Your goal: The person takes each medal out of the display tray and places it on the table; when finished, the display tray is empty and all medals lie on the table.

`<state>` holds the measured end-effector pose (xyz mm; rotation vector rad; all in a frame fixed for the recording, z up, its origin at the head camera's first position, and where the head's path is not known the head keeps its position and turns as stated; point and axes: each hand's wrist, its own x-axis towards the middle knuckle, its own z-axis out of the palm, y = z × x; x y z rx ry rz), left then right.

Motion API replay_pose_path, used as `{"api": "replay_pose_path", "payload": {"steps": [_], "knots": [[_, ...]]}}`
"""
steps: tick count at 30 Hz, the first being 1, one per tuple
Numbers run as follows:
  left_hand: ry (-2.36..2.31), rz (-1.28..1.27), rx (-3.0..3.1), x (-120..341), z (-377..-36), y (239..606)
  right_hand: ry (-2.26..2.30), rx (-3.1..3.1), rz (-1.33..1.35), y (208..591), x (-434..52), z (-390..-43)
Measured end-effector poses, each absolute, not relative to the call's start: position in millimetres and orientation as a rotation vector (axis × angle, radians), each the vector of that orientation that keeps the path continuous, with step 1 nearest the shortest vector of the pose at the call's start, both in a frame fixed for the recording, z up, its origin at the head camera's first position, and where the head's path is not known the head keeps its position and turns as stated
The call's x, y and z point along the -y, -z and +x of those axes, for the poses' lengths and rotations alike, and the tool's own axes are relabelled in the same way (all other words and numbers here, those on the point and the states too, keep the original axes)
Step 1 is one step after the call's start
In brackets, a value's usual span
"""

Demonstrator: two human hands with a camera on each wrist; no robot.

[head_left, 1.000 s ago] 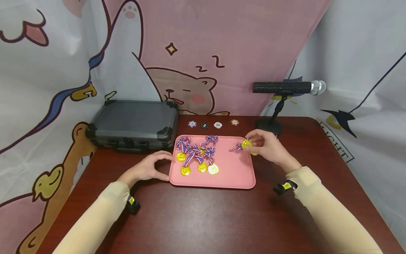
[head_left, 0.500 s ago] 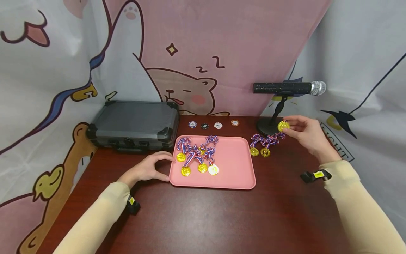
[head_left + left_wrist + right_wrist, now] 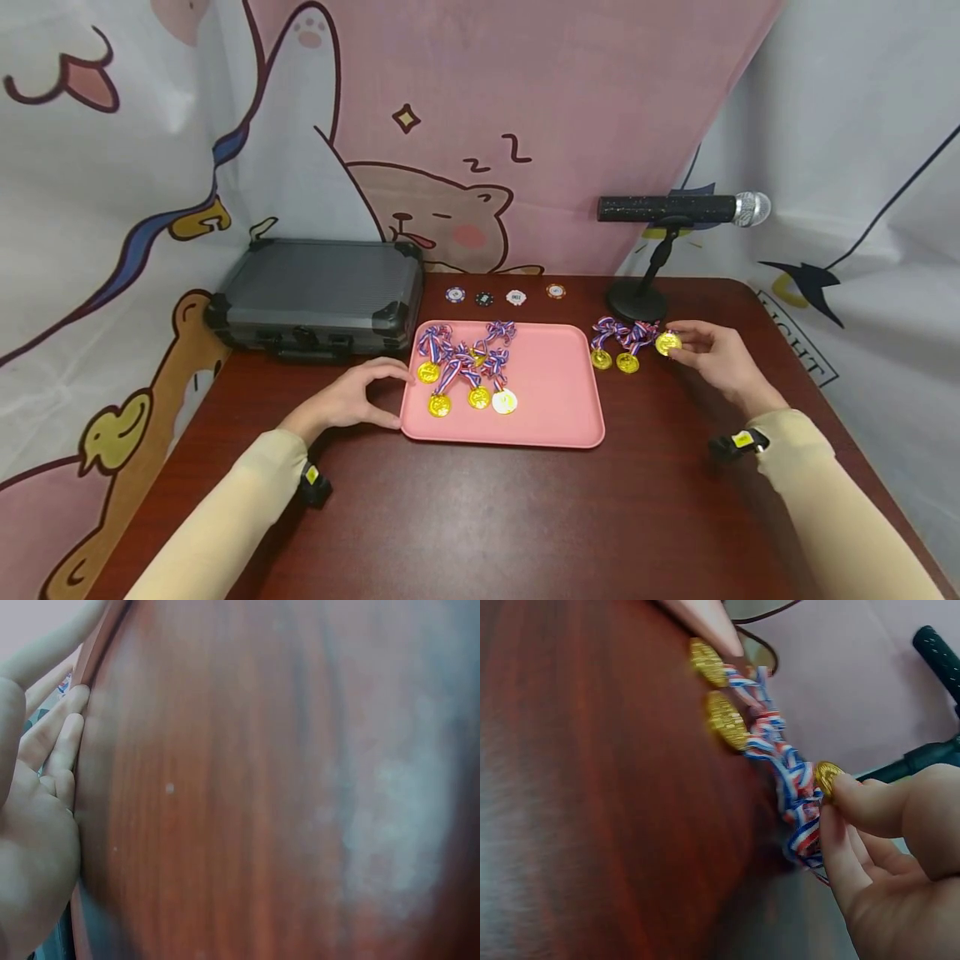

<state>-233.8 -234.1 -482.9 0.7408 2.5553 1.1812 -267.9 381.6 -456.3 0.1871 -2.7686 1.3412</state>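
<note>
My right hand (image 3: 717,360) pinches a gold medal (image 3: 667,343) between thumb and fingers, right of the tray. In the right wrist view, the striped ribbon (image 3: 804,832) hangs by the fingertips. Beside it on the table lie two gold medals (image 3: 627,362) with bunched red, white and blue ribbons. My left hand (image 3: 345,397) touches the left edge of a pink tray (image 3: 551,400), its fingers spread along the rim. Several gold medals (image 3: 439,405) with ribbons lie on the tray's left half.
A microphone (image 3: 667,207) on a black stand (image 3: 637,298) rises behind the loose medals. A dark hard case (image 3: 322,283) sits at the back left. Several poker chips (image 3: 515,297) lie in a row behind the tray. Printed cloth surrounds the table (image 3: 465,517).
My right hand has carried the medal from the tray's right edge out to the right, then lowered it towards the two loose medals. My left hand has stayed put.
</note>
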Motion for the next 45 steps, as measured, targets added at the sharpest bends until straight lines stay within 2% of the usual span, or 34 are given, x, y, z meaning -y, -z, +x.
{"api": "replay_pose_path", "payload": {"steps": [14,23,37,45], "knots": [[-1.197,0.753,-2.556,235.6,-233.4,484.2,-1.126,2.874,0.414,476.2,-378.7,-260.1],[-1.187,0.756,-2.559,235.9,-233.3,482.8,-0.843,2.880,0.534,473.5,-374.5,-258.8],[-1.186,0.762,-2.558,235.7,-233.6,483.8,-0.810,2.918,0.502,469.1,-374.7,-258.6],[-1.182,0.751,-2.550,235.9,-234.0,484.1,-0.798,2.831,0.425,449.1,-361.9,-256.9]]}}
